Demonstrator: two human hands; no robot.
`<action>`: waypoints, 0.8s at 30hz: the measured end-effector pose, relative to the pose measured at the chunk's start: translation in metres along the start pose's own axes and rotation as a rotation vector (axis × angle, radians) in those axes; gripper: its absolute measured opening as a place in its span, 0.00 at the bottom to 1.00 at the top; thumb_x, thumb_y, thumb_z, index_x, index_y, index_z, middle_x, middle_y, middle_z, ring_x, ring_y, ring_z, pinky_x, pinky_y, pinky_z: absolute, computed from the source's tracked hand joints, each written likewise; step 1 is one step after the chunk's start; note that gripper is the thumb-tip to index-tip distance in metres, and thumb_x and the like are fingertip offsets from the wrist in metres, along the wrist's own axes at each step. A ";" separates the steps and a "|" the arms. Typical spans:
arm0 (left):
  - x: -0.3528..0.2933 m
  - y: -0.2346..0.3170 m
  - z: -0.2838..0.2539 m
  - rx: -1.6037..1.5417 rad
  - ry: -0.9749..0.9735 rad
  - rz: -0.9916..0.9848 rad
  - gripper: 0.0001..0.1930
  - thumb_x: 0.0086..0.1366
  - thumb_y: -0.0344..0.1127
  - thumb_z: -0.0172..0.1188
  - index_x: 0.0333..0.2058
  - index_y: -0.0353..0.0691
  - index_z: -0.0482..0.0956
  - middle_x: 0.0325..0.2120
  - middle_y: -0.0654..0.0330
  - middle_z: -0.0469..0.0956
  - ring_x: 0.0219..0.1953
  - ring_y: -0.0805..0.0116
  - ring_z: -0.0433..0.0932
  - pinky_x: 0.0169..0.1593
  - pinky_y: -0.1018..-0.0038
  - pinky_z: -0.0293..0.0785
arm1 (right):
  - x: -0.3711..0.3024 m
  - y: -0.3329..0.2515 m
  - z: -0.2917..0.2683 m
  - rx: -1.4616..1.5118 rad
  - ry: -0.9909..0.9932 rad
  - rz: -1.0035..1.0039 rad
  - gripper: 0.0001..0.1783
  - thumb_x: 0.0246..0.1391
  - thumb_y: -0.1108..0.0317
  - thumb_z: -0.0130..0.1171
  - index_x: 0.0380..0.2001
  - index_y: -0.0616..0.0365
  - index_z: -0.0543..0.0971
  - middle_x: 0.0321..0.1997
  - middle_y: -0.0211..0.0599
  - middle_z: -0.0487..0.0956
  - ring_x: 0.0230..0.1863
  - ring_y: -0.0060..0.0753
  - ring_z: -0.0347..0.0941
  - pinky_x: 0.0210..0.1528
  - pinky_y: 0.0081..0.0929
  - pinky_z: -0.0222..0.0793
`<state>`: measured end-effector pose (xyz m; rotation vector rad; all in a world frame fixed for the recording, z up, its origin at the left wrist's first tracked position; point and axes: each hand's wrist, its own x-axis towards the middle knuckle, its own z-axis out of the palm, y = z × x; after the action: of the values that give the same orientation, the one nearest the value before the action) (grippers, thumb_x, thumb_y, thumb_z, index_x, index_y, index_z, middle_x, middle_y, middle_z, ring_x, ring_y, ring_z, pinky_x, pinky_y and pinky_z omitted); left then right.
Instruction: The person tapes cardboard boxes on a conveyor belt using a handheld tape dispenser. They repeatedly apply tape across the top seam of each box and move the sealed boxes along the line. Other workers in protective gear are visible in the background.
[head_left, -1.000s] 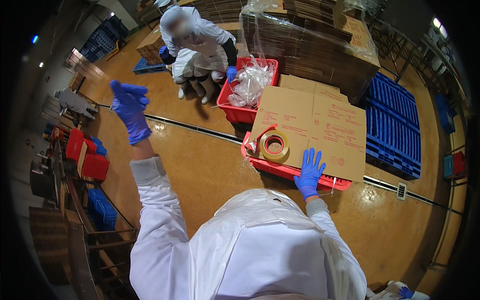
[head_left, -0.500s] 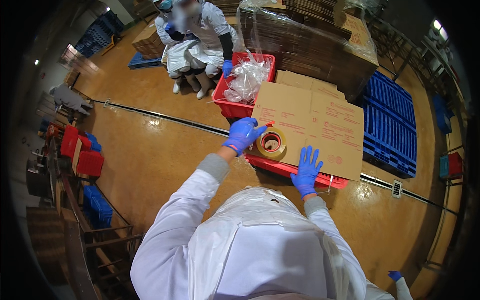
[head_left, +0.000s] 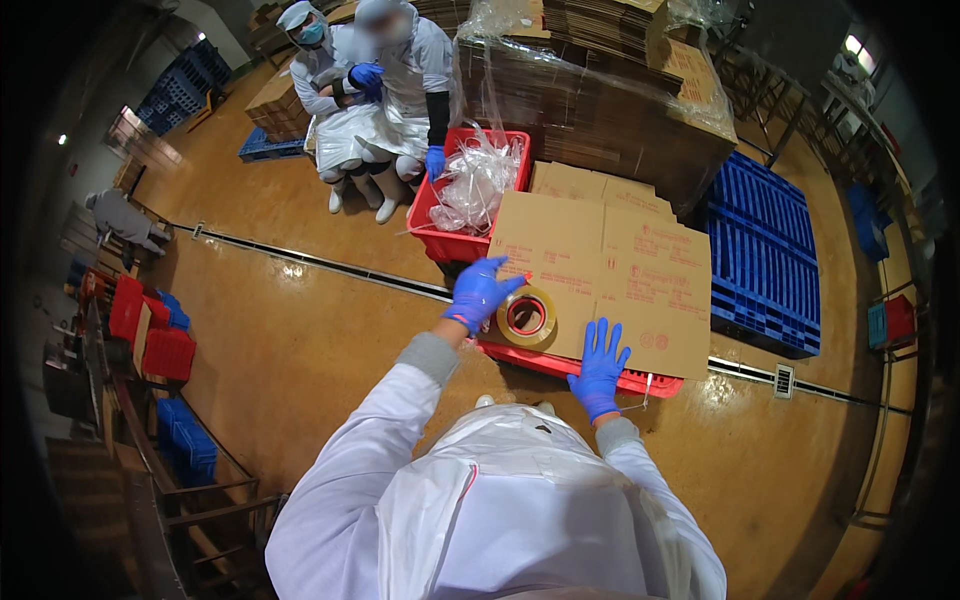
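My left hand (head_left: 480, 295), in a blue glove, is at the left edge of a flat printed cardboard sheet (head_left: 630, 240). Its fingers are spread, and the nearest ones reach to the rim of a roll of clear tape (head_left: 543, 328) with a red core. A small red piece shows by those fingertips; the palm's underside is hidden. My right hand (head_left: 598, 375), gloved alike, lies open on the sheet's near edge, fingers stretched out. Below the cardboard, a red crate (head_left: 540, 358) shows its rim.
A red bin (head_left: 455, 245) of crumpled clear plastic (head_left: 475, 185) stands beyond the cardboard, beside two seated people in white. Wrapped cardboard stacks (head_left: 590, 120) rise behind. Blue pallets (head_left: 765, 250) lie to the right. A drain channel (head_left: 320, 263) crosses the floor.
The view has shifted, so the cardboard and bin appear lower and further left. My left hand's fingers have spread somewhat and sit nearer the tape roll. My right hand still lies flat.
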<state>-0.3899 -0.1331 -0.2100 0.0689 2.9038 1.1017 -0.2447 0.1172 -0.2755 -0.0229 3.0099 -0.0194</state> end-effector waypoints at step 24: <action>-0.196 -0.118 -0.408 -0.592 1.613 0.340 0.30 0.70 0.36 0.55 0.68 0.37 0.58 0.41 0.51 0.81 0.34 0.61 0.83 0.40 0.69 0.82 | -0.003 -0.005 0.007 -0.022 0.082 0.041 0.68 0.39 0.48 0.74 0.77 0.51 0.44 0.82 0.40 0.41 0.81 0.58 0.31 0.73 0.65 0.40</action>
<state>-0.2173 -0.5020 0.0203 -0.6637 3.3670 3.1872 -0.2409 0.1121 -0.2815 0.0391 3.0919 0.0167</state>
